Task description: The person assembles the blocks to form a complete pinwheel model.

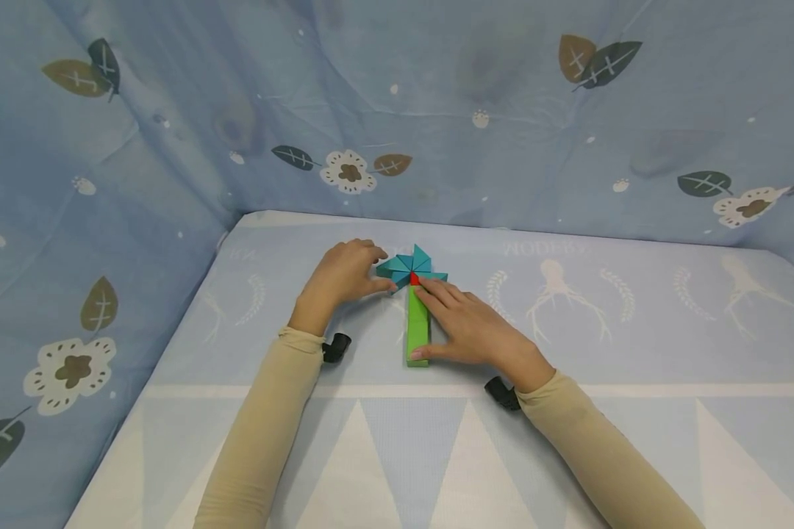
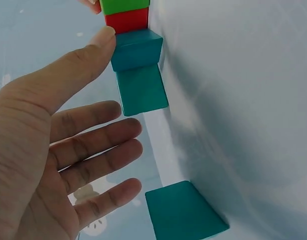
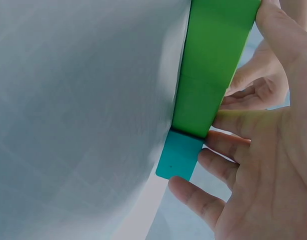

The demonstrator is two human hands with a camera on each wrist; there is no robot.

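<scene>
Several teal triangular blocks [image 1: 422,258] lie in a pinwheel shape around a small red block [image 1: 415,279]. Below the red piece runs a long green strip [image 1: 417,323], which shows a seam between two blocks in the right wrist view. My left hand [image 1: 352,270] is at the pinwheel's left side. Its thumb touches the blocks near the red block [image 2: 127,21], while its other fingers are spread beside the teal pieces [image 2: 142,90]. With fingers extended, my right hand [image 1: 473,327] rests along the right side of the green blocks [image 3: 216,42], its thumb by their near end.
A pale blue and white patterned cloth [image 1: 635,330] covers the table. Blue fabric [image 1: 437,110] with leaves and flowers hangs behind and to the left. Black wrist devices [image 1: 337,348] show beneath both wrists.
</scene>
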